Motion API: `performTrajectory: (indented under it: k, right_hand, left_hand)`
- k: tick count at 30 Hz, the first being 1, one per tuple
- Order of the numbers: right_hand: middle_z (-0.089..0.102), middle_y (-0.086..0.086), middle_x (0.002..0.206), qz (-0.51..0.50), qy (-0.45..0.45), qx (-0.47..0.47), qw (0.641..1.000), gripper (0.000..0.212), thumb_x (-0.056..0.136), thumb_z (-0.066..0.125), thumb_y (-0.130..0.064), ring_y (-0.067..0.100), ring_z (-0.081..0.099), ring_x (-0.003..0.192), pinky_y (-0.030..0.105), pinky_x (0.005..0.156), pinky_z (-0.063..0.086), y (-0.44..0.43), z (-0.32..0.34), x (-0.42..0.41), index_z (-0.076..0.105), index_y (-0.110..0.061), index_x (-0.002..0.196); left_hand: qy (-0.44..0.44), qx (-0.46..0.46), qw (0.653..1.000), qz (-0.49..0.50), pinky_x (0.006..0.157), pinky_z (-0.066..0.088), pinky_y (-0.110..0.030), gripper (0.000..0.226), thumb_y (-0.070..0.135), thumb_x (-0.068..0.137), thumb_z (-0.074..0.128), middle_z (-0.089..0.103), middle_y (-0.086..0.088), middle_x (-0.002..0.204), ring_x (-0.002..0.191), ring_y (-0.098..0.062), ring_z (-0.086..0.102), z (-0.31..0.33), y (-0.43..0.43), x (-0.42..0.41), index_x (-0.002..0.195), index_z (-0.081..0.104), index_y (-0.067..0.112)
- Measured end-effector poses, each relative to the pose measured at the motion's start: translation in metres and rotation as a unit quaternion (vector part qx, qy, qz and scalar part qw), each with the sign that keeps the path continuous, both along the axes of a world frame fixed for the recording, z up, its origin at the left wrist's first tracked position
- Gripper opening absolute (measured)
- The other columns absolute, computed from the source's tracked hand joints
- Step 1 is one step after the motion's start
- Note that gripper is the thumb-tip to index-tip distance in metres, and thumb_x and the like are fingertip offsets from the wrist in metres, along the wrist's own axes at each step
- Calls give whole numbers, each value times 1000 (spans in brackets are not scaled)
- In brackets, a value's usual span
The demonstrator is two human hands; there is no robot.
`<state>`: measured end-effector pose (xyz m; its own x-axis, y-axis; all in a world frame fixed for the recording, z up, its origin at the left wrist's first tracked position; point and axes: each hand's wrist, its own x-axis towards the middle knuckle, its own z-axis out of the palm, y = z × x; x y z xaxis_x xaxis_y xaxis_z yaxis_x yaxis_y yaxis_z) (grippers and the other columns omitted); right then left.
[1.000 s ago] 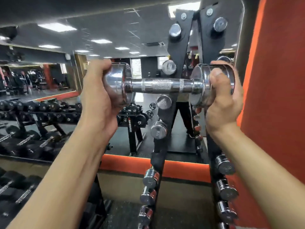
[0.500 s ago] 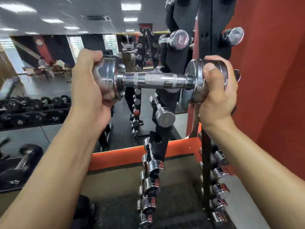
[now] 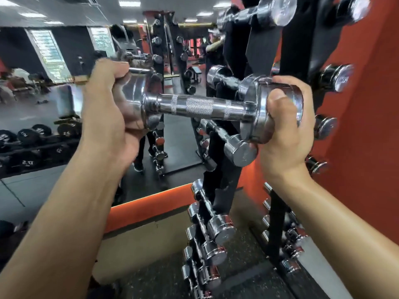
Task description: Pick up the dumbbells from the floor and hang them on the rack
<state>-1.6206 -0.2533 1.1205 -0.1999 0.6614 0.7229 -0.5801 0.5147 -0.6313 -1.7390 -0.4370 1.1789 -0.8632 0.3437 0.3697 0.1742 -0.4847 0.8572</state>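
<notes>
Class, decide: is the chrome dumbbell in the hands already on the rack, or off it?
Off it. The dumbbell is held by its end heads in the left hand and right hand, in front of the rack.

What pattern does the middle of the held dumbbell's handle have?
A fine crosshatched knurling on the shiny chrome dumbbell handle, seen best in the head view.
</notes>
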Motion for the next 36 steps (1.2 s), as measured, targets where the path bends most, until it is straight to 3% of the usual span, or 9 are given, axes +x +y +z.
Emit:
performTrajectory:
  k: [6,9,12,15,20,22,25,31,36]
  right_hand:
    - [55,2,94,-123,-3,-18,992,36,91,55,-42,18,52,82,46,79,44,-32,-37,-23,57,-17,117]
    - [46,-3,104,-191,-29,-42,980,36,90,53,-46,19,41,97,49,85,38,-45,-65,-33,56,-23,117]
    - [47,-2,103,-260,-57,-74,961,34,90,53,-50,23,48,93,51,81,43,-60,-95,-43,57,-31,118]
    - [53,-5,92,-301,-59,-84,948,29,92,53,-46,19,51,80,49,72,47,-74,-123,-54,56,-33,117]
    - [50,-11,78,-313,-66,-121,940,31,93,54,-43,5,43,60,28,61,38,-81,-160,-69,55,-26,119]
    - [50,-11,78,-325,-83,-136,932,32,93,53,-45,3,44,61,25,62,38,-77,-168,-75,54,-26,119]
    - [54,-19,74,-335,-100,-157,924,31,93,53,-44,3,47,65,26,66,42,-66,-178,-82,54,-27,119]
    - [59,-22,80,-349,-141,-203,904,33,93,54,-48,2,53,78,26,80,45,-46,-203,-92,53,-29,120]
    - [56,-5,93,-351,-167,-222,894,31,91,53,-52,11,50,82,36,81,43,-42,-219,-97,52,-36,117]
  left_hand:
    - [-23,-19,988,-150,76,43,-42,28,36,88,56,59,8,76,70,-16,50,-35,26,-79,63,62,26]
    - [-18,-41,974,-224,56,29,-31,32,35,89,54,53,11,65,56,-14,33,-58,37,-106,57,57,27]
    - [-45,-49,957,-283,63,11,-41,31,35,83,58,44,10,58,70,-23,14,-85,50,-132,54,50,28]
    - [-82,-77,943,-314,62,17,-45,20,38,71,68,45,1,70,71,-25,21,-113,64,-152,67,55,24]
    - [-114,-126,912,-375,48,47,-28,22,33,84,65,35,-2,68,53,-17,36,-153,88,-166,65,57,23]
    - [-132,-149,903,-380,50,38,-29,20,36,76,69,15,-6,81,68,-25,15,-162,103,-173,61,63,25]
    - [-139,-176,896,-384,57,22,-36,22,40,63,73,11,-8,92,85,-30,11,-176,126,-182,61,58,25]
    - [-148,-208,881,-399,52,20,-28,32,36,77,65,3,-8,88,66,-21,5,-208,161,-194,45,61,33]
    - [-162,-225,872,-403,49,21,-29,12,39,74,65,12,-16,90,73,-28,10,-234,172,-202,64,65,32]
